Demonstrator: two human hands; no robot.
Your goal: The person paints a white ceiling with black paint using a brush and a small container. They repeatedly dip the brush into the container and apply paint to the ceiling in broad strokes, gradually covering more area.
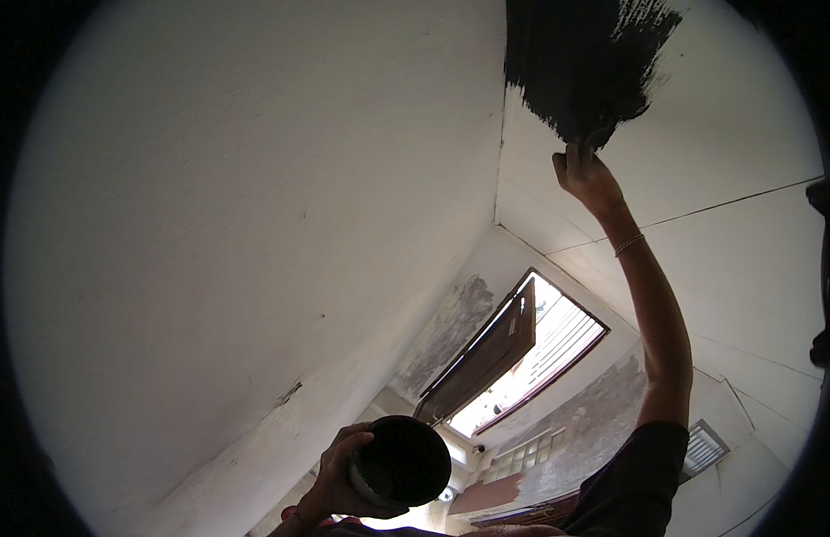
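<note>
Raised high at the upper right, my right hand (591, 181) is closed at the lower edge of a black paint patch (576, 63) on the pale ceiling (737, 259). What it grips seems to be a paintbrush, though this merges with the black and hardly shows. Bristle-like streaks fray the patch's edges. Low in the middle, my left hand (336, 479) wraps round the side of a round paint pot (402, 461), its dark mouth facing the view. The paint level inside cannot be made out.
A broad off-white wall (254, 206) fills the left and meets the ceiling along a seam. Beyond my arms are a barred window (558, 331) with a brown shutter (487, 349) swung open, and a stained far wall (576, 430). A dark object (822, 268) shows at the right rim.
</note>
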